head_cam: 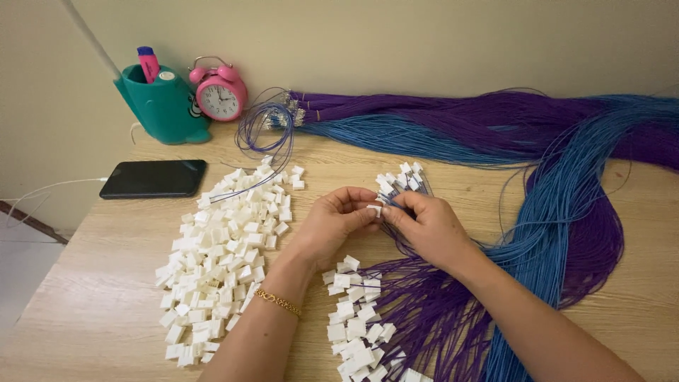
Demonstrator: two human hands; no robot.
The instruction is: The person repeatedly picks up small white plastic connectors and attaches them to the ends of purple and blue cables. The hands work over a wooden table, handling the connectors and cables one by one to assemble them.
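Small white plastic connector [374, 209] in both hands' [332, 221] [428, 225] pinching grip.

A light wooden table [106, 297] with a pale grain is standing against a plain beige wall [424, 42], soft even light is falling across both, and a strip of pale tiled floor [18, 262] is showing past the table's left edge.
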